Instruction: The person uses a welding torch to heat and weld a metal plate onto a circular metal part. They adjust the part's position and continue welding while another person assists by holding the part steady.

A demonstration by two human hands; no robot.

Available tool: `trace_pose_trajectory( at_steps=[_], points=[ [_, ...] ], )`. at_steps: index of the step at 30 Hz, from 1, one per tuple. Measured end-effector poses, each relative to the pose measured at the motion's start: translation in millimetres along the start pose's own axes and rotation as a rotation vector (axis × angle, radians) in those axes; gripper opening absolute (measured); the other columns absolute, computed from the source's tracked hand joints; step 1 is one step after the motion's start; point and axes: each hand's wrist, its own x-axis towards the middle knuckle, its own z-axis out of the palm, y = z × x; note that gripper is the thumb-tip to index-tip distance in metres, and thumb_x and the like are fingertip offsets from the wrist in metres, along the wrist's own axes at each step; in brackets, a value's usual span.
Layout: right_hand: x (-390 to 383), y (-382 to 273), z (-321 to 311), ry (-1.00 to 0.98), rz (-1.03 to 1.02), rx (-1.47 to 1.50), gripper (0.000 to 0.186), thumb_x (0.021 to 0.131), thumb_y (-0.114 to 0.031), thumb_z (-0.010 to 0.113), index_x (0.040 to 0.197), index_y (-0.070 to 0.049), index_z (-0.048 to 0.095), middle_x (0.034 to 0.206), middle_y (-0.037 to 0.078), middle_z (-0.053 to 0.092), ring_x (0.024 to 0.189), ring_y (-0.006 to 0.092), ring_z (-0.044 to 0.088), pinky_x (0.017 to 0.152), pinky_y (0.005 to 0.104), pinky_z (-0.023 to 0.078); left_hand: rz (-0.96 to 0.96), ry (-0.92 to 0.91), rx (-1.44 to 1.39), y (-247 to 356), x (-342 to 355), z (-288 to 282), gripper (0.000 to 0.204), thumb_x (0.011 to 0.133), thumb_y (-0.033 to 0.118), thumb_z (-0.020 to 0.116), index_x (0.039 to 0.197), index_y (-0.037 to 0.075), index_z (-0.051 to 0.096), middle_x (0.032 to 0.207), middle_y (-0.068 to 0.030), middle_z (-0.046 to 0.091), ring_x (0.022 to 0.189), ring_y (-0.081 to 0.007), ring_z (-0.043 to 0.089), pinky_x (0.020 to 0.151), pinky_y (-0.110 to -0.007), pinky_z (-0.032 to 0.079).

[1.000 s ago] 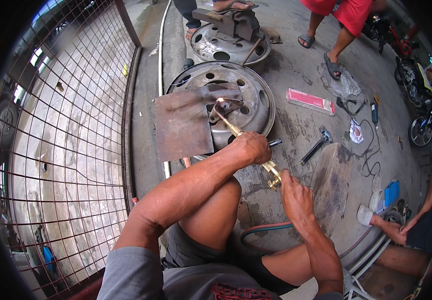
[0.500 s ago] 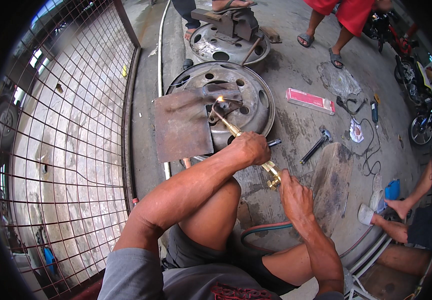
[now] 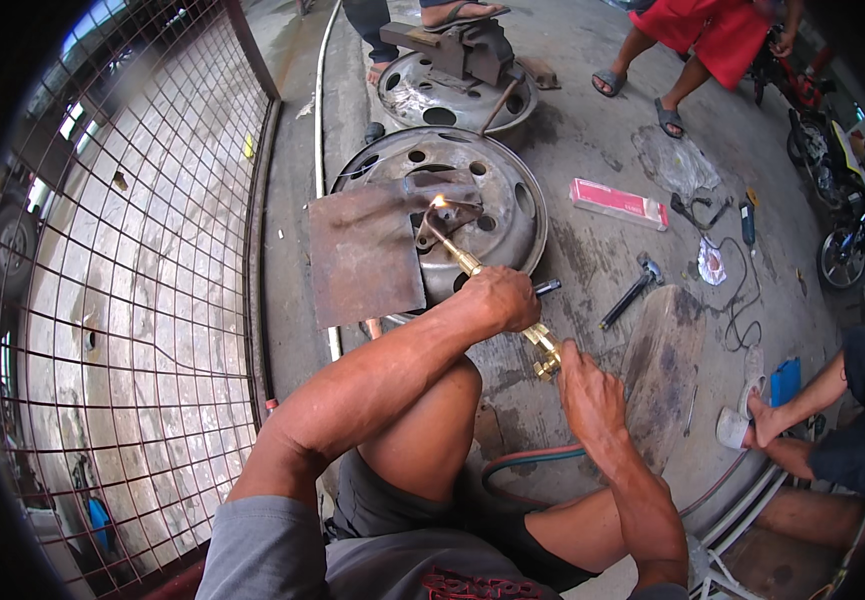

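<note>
Red shorts [image 3: 717, 42] ahead of me have shifted rightward, while the brass torch [image 3: 464, 259] stays put. With my left hand [image 3: 502, 298] clamped around its middle and my right hand [image 3: 592, 393] curled around its rear, its flame [image 3: 439, 201] burns beside the rusty metal plate [image 3: 364, 265], over the upper face of the nearer steel wheel rim [image 3: 508, 236].

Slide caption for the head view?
Left hand and right hand hold a brass torch, its flame near a rusty metal sheet over a wheel rim.
</note>
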Motion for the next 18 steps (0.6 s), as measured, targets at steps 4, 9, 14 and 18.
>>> trace_pose_trajectory(
  at_steps=[4,9,14,18],
  points=[
    [-0.2,0.2,-1.3,0.002,-0.001,0.002,0.017,0.097,-0.009,0.061,0.111,-0.003,0.053,0.085,0.021,0.068,0.074,0.0439,0.071,0.061,0.0514,0.058,-0.019,-0.007,0.007,2.9,-2.8,-1.4,0.037,0.092,0.031,0.059,0.104,0.002,0.078,0.109,-0.0216,0.075,0.107,-0.0354,0.073,0.093,-0.044,0.057],
    [0.6,1.2,1.5,0.001,0.003,0.001,0.018,0.096,-0.009,0.062,0.112,-0.003,0.053,0.084,0.021,0.068,0.074,0.0438,0.071,0.061,0.0511,0.058,0.035,0.051,0.007,-3.6,1.4,4.8,0.043,0.095,0.036,0.057,0.093,-0.002,0.077,0.084,-0.0193,0.074,0.078,-0.0322,0.074,0.078,-0.042,0.061],
    [-0.5,1.1,-0.4,0.008,-0.004,0.023,0.018,0.097,-0.009,0.061,0.112,-0.003,0.053,0.087,0.022,0.069,0.075,0.0441,0.071,0.062,0.0512,0.058,0.003,0.026,0.024,0.5,-3.6,-0.9,0.036,0.092,0.031,0.059,0.102,0.001,0.078,0.108,-0.0215,0.075,0.106,-0.0352,0.073,0.092,-0.043,0.058],
    [-4.3,5.5,-0.7,0.007,-0.014,0.058,0.033,0.094,-0.006,0.062,0.126,-0.002,0.053,0.093,0.023,0.069,0.077,0.0444,0.070,0.065,0.0511,0.058,0.080,0.168,0.057,1.7,-11.3,9.4,0.033,0.092,0.027,0.061,0.097,-0.001,0.077,0.100,-0.0227,0.076,0.099,-0.0344,0.075,0.085,-0.042,0.060]
  ],
)
